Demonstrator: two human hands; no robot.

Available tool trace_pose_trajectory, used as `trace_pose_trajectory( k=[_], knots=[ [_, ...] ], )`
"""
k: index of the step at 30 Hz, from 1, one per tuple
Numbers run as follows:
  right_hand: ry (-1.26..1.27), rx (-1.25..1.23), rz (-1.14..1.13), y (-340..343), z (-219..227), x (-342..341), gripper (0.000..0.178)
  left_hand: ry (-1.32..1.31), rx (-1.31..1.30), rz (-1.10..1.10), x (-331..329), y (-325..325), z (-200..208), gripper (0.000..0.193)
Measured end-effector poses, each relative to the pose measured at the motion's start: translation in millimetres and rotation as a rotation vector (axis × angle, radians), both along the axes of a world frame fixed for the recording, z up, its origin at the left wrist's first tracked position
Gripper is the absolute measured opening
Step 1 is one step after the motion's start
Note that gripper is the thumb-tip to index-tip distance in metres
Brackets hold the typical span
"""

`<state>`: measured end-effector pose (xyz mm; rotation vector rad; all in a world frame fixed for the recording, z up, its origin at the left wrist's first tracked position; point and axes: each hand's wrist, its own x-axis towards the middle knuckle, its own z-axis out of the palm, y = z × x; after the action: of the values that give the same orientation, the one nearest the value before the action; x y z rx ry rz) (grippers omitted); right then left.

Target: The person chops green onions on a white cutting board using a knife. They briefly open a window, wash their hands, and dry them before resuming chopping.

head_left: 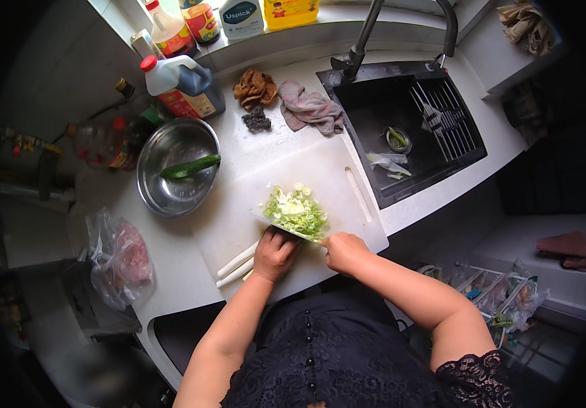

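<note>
On the white cutting board (334,197) lies a heap of chopped green onion (296,212), with pale rounds on top and green bits below. My right hand (345,252) is wrapped round the handle of a kitchen knife (291,232). Its blade slants between the heap and my left hand (276,254). The fingers of that hand are curled close to the blade, pressing down white green onion stalks (235,266). The stalks stick out toward the lower left; their cut ends are hidden under the fingers.
Left of the board, a steel bowl (179,197) holds a cucumber (191,166). A plastic bag of meat (126,255) is nearby. Behind stand a large jug (187,85), a scouring pad (257,120) and a rag (310,109). The black sink (402,194) adjoins the board's right.
</note>
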<state>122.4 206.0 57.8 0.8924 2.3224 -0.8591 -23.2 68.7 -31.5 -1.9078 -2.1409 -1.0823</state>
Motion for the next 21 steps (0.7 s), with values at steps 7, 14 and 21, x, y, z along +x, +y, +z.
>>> trace_pose_trajectory(
  k=[7, 14, 21],
  knots=[
    [0.014, 0.046, 0.047, -7, -25, -24, 0.037, -0.018, -0.020, 0.000, 1, 1, 3, 0.024],
    [0.048, 0.057, 0.026, -9, -23, -13, 0.036, -0.018, 0.000, 0.005, 1, -1, -1, 0.024],
    [0.102, 0.070, -0.014, -13, -28, -32, 0.020, -0.029, 0.019, -0.007, 2, 1, 6, 0.025]
  ],
)
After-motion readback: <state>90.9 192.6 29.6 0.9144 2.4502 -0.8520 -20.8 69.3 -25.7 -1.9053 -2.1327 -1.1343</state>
